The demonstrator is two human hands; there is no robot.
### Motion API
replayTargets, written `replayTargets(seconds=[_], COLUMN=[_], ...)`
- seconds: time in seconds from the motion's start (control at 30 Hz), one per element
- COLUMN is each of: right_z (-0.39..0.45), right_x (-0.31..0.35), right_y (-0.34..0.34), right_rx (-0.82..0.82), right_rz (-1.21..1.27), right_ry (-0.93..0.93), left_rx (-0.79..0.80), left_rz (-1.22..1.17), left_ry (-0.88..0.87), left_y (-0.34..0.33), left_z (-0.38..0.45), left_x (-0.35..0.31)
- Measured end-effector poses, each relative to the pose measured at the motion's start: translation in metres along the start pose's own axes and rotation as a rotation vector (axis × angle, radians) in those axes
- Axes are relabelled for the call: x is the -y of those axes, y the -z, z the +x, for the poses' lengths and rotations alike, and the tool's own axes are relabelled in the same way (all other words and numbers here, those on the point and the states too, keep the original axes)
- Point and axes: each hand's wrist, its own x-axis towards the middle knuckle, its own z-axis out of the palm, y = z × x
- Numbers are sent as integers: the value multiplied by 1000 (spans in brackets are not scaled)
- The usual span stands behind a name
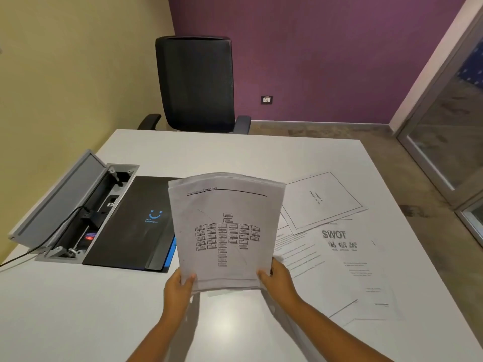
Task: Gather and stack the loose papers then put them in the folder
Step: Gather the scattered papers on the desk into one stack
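Both hands hold a stack of papers (224,231) upright above the white table (104,304), its top sheet showing an organisation chart. The left hand (176,288) pinches the stack's near left corner, thumb on the front, and the right hand (277,278) pinches the near right corner the same way. To the left lies a closed black folder (133,223) with a blue logo, beside an open cable box (78,212) set into the table. To the right, more loose sheets (339,257) lie overlapping, one headed SWOT. A black office chair (196,84) stands at the far side.
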Motion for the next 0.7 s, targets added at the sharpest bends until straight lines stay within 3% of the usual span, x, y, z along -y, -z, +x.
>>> replayTargets(seconds=[0.13,0.3,0.47,0.7], right_z=[6,7,3,-1], right_x=[7,8,-2,4], right_y=[-1,-2,0,3], right_rx=[-54,21,118,128], right_rz=[22,40,-115,-162], right_ry=[-11,-55,-107,15], left_rx=[-14,73,120,59], left_rz=[-32,-64,-57,-43], left_ry=[-30,-20,35,-15], left_y=[-3,-4,-6,-2], left_z=[3,4,-3,-2], left_x=[-17,-20,-10,-8])
